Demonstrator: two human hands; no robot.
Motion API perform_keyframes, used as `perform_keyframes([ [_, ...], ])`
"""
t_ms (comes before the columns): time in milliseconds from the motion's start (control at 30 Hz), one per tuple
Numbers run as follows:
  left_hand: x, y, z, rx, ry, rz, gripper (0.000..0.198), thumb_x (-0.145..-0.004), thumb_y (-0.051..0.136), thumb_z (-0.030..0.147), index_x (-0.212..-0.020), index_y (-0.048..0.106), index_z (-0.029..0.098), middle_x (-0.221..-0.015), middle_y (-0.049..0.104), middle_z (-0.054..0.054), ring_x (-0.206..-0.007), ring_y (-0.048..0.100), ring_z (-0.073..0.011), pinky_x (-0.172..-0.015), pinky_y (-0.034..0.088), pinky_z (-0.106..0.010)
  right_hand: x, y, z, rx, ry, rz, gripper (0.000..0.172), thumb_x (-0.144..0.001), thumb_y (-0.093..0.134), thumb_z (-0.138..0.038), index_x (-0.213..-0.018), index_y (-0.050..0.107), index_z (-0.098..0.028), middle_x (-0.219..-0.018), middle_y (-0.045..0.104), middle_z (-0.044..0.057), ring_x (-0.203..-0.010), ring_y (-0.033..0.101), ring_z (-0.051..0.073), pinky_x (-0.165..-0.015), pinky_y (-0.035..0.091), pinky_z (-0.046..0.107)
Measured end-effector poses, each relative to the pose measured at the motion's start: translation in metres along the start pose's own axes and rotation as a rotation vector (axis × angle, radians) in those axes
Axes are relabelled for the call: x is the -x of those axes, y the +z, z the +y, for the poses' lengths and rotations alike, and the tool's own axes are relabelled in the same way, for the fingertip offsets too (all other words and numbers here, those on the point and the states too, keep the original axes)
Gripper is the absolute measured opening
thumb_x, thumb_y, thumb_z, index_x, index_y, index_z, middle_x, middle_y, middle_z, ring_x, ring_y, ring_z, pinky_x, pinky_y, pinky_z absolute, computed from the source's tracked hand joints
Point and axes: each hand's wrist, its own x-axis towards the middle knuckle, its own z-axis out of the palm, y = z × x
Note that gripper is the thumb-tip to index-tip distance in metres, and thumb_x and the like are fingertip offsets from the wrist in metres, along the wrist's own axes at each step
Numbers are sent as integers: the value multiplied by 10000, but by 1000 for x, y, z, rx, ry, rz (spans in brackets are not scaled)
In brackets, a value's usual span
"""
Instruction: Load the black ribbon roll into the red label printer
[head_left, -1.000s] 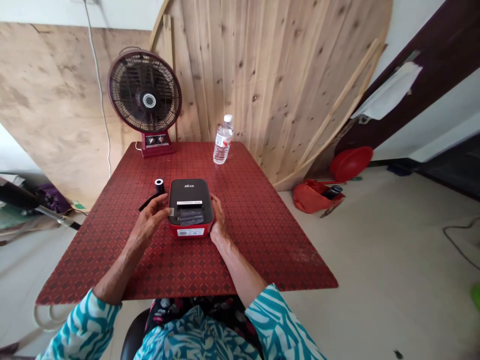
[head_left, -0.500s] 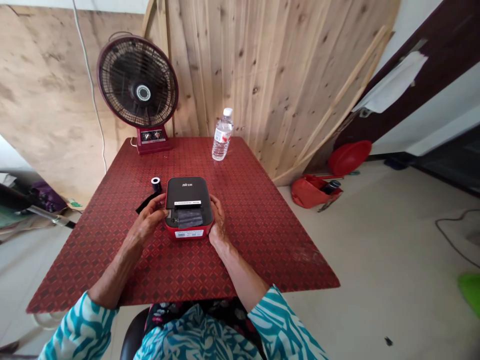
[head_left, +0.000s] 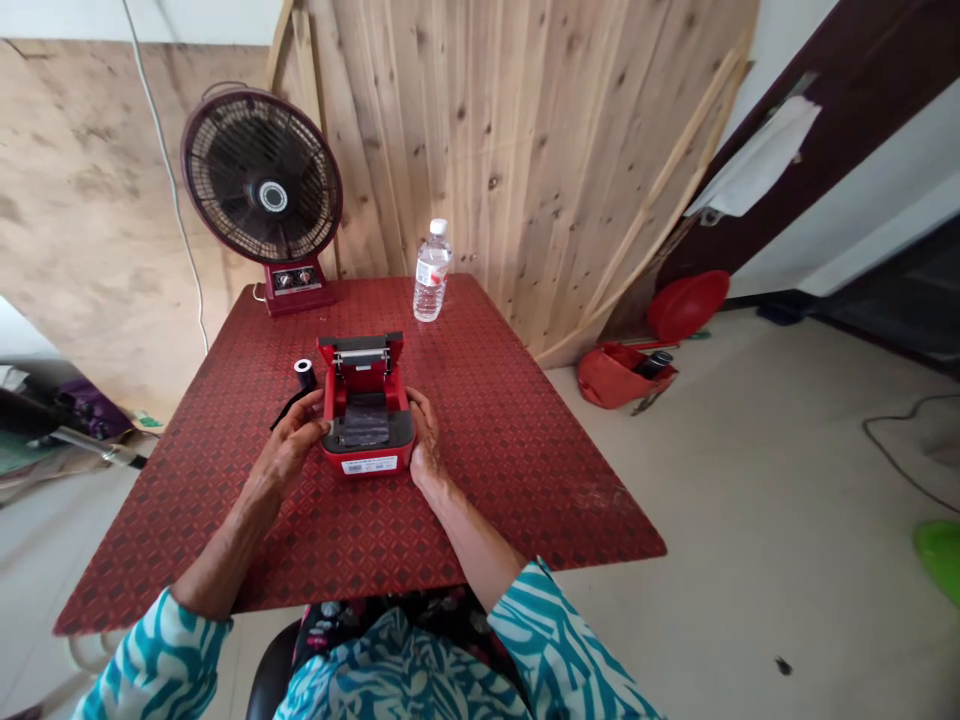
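Note:
A small red and black label printer (head_left: 370,464) sits on the table in front of me with its lid (head_left: 361,350) raised. Inside its red bay lies a dark, shiny strip of film (head_left: 366,422) that reaches over the front edge. My left hand (head_left: 292,432) grips the printer's left side, thumb at the front corner. Against the right side, my right hand (head_left: 426,435) is wrapped with its fingers along the wall. A small black roll with a white core (head_left: 304,373) stands behind my left hand, and a black strip (head_left: 286,408) lies beside it.
The table (head_left: 525,480) has a red patterned cover. A dark red fan (head_left: 262,195) stands at its back left, and a clear water bottle (head_left: 431,275) at the back middle. On the floor to the right are a red bag (head_left: 611,375) and a red basin (head_left: 688,303).
The printer's lid has swung up and back, exposing the red inside. Both hands stay at the printer's sides. The whole view has shifted slightly.

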Motion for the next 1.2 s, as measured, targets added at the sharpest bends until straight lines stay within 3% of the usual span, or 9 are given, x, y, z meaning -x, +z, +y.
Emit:
perform_keyframes([
  [167, 4, -4, 12, -126, 18, 5, 624, -635, 737, 339, -1225, 613, 179, -1078, 719, -95, -988, 667, -280, -829, 520, -371, -2, 0, -1, -14, -3, 20, 367, -833, 556, -491, -1095, 661, -256, -1005, 705, 19, -1013, 614, 211, -857, 490, 351],
  [300, -6, -3, 34, -515, 296, 6, 442, -719, 689, 398, -1123, 691, 220, -1089, 711, -91, -991, 652, -284, -875, 506, -414, -2, 1, -3, -18, -9, 12, 361, -836, 549, -490, -1090, 666, -262, -1007, 705, 16, -1030, 605, 213, -875, 485, 354],
  [400, -31, 11, 46, -938, 521, -194, 300, -836, 529, 357, -1031, 732, 255, -1082, 725, -75, -1047, 640, -276, -956, 464, -415, -3, 0, -4, -15, -19, 0, 366, -840, 547, -486, -1102, 666, -260, -1037, 703, 21, -1051, 596, 214, -894, 477, 357],
  [533, -67, 36, 50, -1226, 493, -398, 256, -794, 537, 254, -937, 750, 259, -968, 760, -75, -957, 685, -288, -897, 482, -404, -4, -2, -1, -10, -43, -4, 359, -844, 549, -477, -1101, 672, -260, -1098, 691, 27, -1074, 591, 213, -925, 463, 362],
  [700, -84, 46, 46, -1396, 427, -504, 202, -690, 627, 184, -838, 743, 258, -805, 756, -81, -819, 698, -310, -812, 480, -415, -6, -3, 2, -11, -46, -19, 349, -849, 545, -457, -1114, 670, -267, -1146, 680, 27, -1098, 585, 210, -944, 455, 360],
  [900, -83, 49, 51, -1520, 364, -565, 298, -656, 650, 178, -941, 712, 242, -940, 759, -78, -893, 692, -280, -740, 499, -327, -7, -2, 4, -12, -48, 2, 343, -836, 561, -449, -1105, 674, -268, -1096, 695, 17, -1107, 582, 219, -936, 464, 365],
  [1067, -68, 49, 69, -1524, 380, -545, 327, -736, 595, 201, -1050, 681, 240, -1006, 735, -51, -909, 683, -218, -782, 506, -291, -8, -3, 5, -11, -51, -5, 320, -849, 554, -439, -1088, 680, -269, -1074, 702, 17, -1085, 592, 225, -918, 469, 365],
  [1200, -47, 37, 77, -1379, 486, -537, 314, -762, 594, 239, -1065, 670, 204, -996, 709, -50, -877, 664, -195, -813, 517, -295, -7, -5, 5, 0, -49, -26, 320, -863, 542, -438, -1104, 673, -273, -1071, 702, 21, -1085, 593, 229, -907, 472, 370],
])
